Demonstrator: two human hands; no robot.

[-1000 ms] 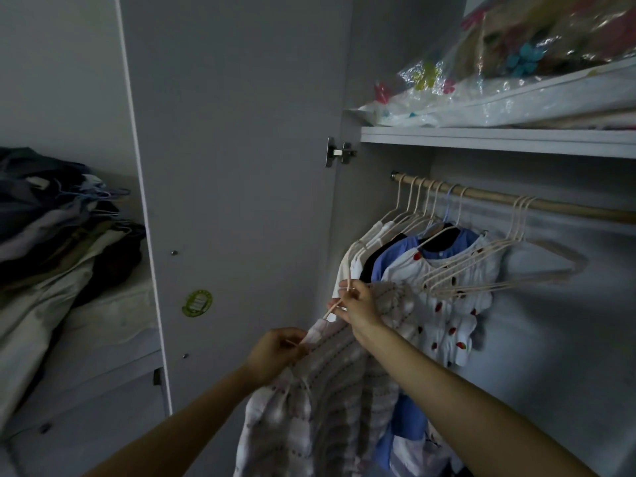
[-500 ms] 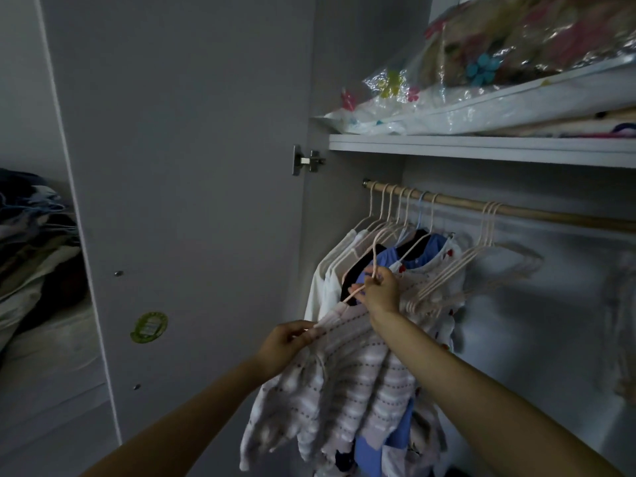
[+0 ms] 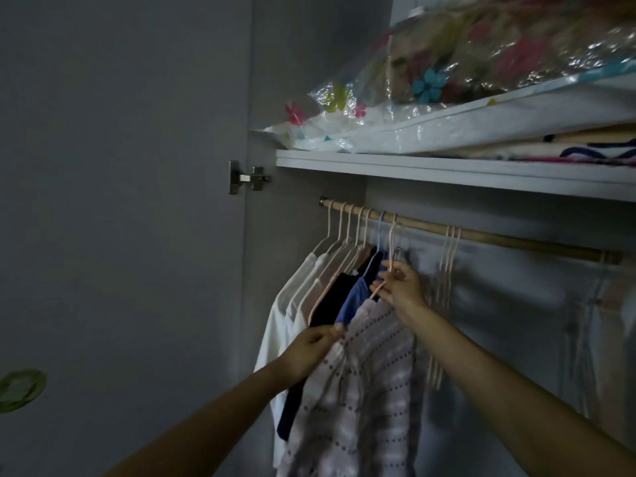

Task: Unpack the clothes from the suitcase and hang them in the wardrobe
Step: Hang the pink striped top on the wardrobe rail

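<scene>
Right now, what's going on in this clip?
A person is hanging a striped pale garment in a wardrobe. The right hand grips the neck of its pale hanger, whose hook is up at the wooden rail, though whether it is seated there is unclear. The left hand pinches the garment's shoulder. Other clothes already hang to the left, and empty hangers to the right.

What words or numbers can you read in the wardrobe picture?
None can be read.
Green round sticker on the wardrobe door: too blurred to read.
Clear storage bag on the shelf: only coloured flowers, no letters visible.
</scene>
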